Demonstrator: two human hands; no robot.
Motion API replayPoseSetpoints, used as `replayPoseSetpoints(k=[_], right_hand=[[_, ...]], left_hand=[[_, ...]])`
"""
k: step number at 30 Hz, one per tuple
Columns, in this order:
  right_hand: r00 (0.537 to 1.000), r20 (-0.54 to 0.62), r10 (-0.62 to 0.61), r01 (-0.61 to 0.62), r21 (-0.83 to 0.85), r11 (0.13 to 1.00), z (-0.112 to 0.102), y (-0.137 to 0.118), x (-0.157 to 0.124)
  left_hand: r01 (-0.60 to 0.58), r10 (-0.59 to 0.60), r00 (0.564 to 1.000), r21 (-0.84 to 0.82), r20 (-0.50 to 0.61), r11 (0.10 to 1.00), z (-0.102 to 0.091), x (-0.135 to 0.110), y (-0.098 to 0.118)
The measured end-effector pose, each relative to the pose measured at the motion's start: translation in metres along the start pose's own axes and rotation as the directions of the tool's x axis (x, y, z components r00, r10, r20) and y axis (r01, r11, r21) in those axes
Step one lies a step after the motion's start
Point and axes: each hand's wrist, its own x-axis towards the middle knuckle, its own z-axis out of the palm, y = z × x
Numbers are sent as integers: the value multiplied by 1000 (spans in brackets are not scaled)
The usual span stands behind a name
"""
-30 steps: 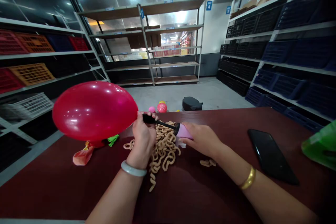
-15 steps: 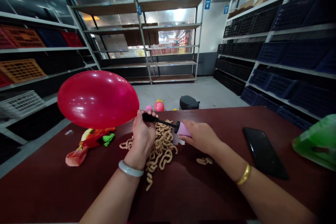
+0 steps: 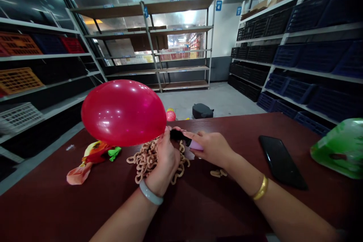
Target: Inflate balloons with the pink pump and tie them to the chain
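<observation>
A large inflated magenta balloon point(image 3: 124, 113) points its neck toward my left hand point(image 3: 168, 152), whose fingers close around that neck and the black end of a balloon pump. My right hand point(image 3: 214, 147) wraps round the purple body of the balloon pump point(image 3: 196, 145). The pump is pushed together, so its rod barely shows. Under my left hand lies a heap of beige, curly chain-like loops point(image 3: 146, 160), partly hidden. Deflated balloons point(image 3: 98, 154) in orange, red and yellow lie to the left, with a green balloon point(image 3: 114, 153) beside them.
Two small beige pieces point(image 3: 218, 173) lie on the dark red table point(image 3: 227, 211). Farther right are a black phone point(image 3: 282, 162) and a green plastic package point(image 3: 340, 147). Beyond the table, a dark bag point(image 3: 202, 110) and small round balloons point(image 3: 170, 115) rest on the floor. Shelves with crates surround the room.
The pump has gone from pulled out, with its rod showing, to pushed together. My left hand and the balloon have moved right, toward my right hand. The view has shifted slightly.
</observation>
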Motion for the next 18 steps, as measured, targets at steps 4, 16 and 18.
replayPoseSetpoints(k=[4, 16, 18], right_hand=[[1000, -9, 13, -13, 1, 1000, -1, -3, -1], [999, -23, 36, -35, 43, 998, -1, -1, 2], [997, -38, 64, -62, 41, 997, -3, 11, 2]], left_hand=[[-16, 16, 1000, 21, -14, 1000, 1, 2, 3], [-147, 147, 985, 11, -92, 989, -12, 34, 35], [-158, 158, 976, 9, -152, 987, -17, 44, 46]])
